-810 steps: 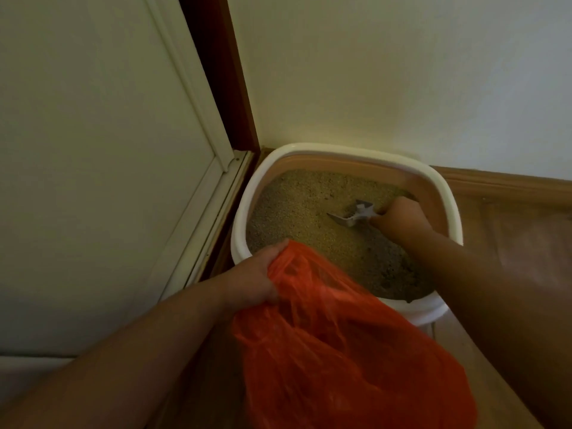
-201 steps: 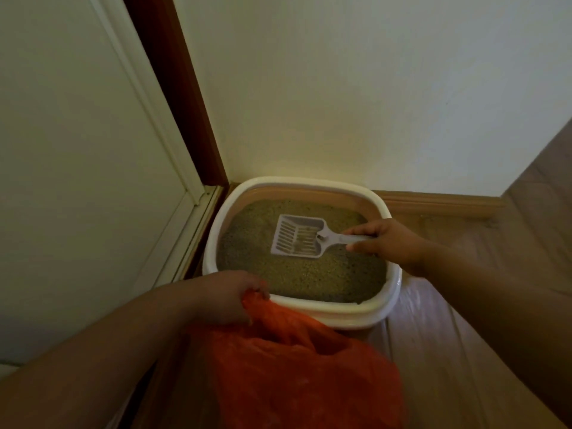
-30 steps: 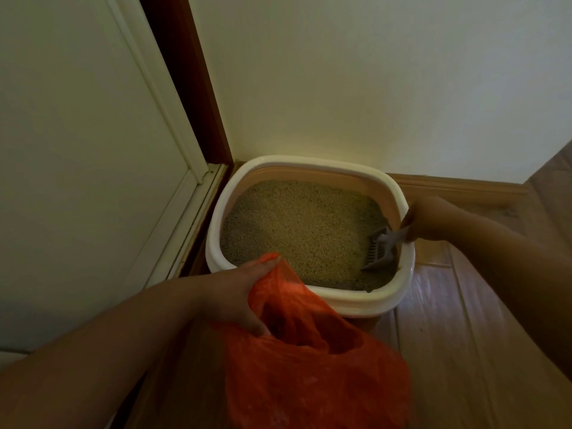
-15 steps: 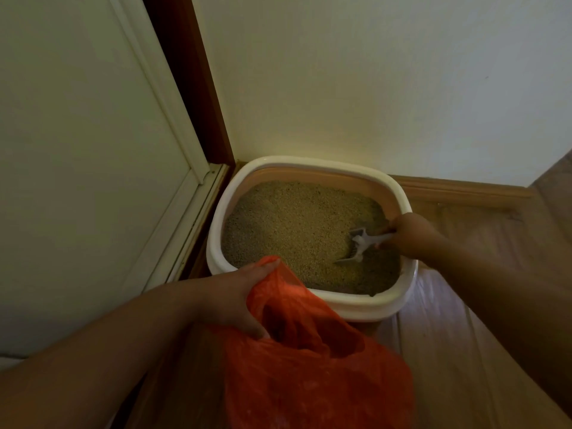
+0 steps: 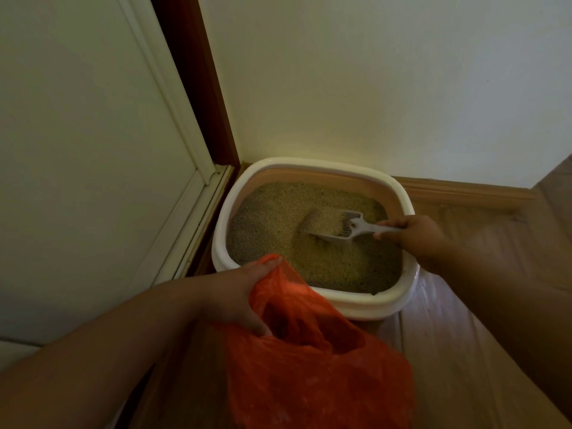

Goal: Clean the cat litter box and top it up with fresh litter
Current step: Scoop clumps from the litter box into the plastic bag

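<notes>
Both hands busy, R hand [image 5: 416,235] grips scoop [image 5: 346,227], L hand [image 5: 238,297] holds bag [image 5: 309,373]

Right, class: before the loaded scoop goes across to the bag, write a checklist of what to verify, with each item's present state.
1. Right hand grips the pale grey slotted plastic scoop by its handle: ok.
2. Scoop carries litter: ok.
3. Loose grains sifted out: cannot tell.
4. Left hand holds the orange plastic bag at its edge: ok.
5. Bag mouth open: ok.
6. Bag beside the white oval litter box's near rim: ok.
</notes>
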Demonstrator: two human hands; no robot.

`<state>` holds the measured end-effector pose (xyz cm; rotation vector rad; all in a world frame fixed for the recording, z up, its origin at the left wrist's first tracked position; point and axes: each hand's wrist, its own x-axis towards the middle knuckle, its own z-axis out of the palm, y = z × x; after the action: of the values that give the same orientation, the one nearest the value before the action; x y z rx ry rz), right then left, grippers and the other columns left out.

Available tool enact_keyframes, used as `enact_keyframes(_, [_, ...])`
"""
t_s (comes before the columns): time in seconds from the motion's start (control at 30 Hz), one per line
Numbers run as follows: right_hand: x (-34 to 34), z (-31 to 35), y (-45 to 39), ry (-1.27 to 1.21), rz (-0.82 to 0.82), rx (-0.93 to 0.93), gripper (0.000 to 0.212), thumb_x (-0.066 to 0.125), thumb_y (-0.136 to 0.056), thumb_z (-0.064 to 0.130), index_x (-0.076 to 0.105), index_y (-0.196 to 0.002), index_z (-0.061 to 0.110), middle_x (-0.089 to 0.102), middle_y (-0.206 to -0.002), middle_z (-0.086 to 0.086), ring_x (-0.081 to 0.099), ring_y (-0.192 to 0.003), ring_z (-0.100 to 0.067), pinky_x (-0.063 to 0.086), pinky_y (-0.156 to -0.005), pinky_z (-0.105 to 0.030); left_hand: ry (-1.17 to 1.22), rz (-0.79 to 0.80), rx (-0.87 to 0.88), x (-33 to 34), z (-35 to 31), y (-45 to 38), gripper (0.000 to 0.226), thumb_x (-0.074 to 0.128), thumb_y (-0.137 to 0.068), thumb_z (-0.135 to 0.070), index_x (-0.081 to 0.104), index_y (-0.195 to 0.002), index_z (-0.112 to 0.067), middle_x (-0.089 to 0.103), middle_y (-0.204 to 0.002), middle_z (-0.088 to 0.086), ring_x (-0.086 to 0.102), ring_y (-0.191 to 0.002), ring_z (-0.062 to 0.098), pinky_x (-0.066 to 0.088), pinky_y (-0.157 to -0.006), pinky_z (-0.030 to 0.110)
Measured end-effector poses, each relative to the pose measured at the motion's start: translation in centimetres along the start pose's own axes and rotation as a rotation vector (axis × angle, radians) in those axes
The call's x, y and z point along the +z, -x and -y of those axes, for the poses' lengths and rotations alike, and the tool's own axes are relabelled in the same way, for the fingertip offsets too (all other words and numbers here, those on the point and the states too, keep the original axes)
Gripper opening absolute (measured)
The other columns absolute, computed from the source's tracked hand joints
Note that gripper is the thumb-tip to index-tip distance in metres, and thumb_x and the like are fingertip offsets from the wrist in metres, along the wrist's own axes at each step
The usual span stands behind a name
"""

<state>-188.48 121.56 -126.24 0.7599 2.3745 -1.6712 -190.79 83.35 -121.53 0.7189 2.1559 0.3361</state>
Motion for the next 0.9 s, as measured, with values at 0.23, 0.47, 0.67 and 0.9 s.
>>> enact_keyframes(0.23, [-0.8,-0.1,0.7,-0.217,0.025,0.010,0.038,0.084,-0.071,0.014,0.078,-0.108,0.018,0.074,-0.111,-0.008,0.066,-0.109,-0.026,0.055,-0.093,-0.040,0.003,0.002,0.007,-0.2,-0.7,0.2,0.136,0.090,-0.067,-0.050,-0.015,-0.154,-0.052,-0.006,-0.168,-0.014,0.018,-0.153,0.018,0.031,-0.118,0.035])
enact_keyframes(0.47, [-1.0,0.7,1.5,-0.149,0.087,0.003,0.039,0.083,-0.074,0.012,0.077,-0.111,0.018,0.072,-0.113,-0.005,0.064,-0.109,-0.022,0.053,-0.095,-0.037,-0.025,0.004,0.006,-0.4,-0.8,0.6,0.137,0.089,-0.065,-0.056,-0.016,-0.152,-0.054,-0.005,-0.169,-0.013,0.018,-0.153,0.019,0.030,-0.121,0.040])
enact_keyframes(0.67, [-1.2,1.1,2.1,-0.131,0.093,-0.011,0.039,0.082,-0.074,0.014,0.077,-0.113,0.019,0.071,-0.115,-0.004,0.063,-0.109,-0.021,0.051,-0.083,-0.030,-0.007,0.010,-0.007,-0.7,-1.1,1.4,0.135,0.090,-0.068,-0.050,-0.015,-0.153,-0.053,-0.005,-0.168,-0.014,0.019,-0.152,0.019,0.033,-0.119,0.041])
enact_keyframes(0.9, [-1.8,2.0,3.3,-0.081,0.112,-0.043,0.038,0.078,-0.081,0.010,0.074,-0.118,0.016,0.070,-0.113,-0.001,0.062,-0.100,-0.018,0.046,-0.070,-0.025,-0.006,0.011,-0.007,-0.7,-1.0,2.0,0.135,0.090,-0.068,-0.050,-0.015,-0.153,-0.054,-0.006,-0.168,-0.013,0.019,-0.152,0.020,0.034,-0.119,0.042])
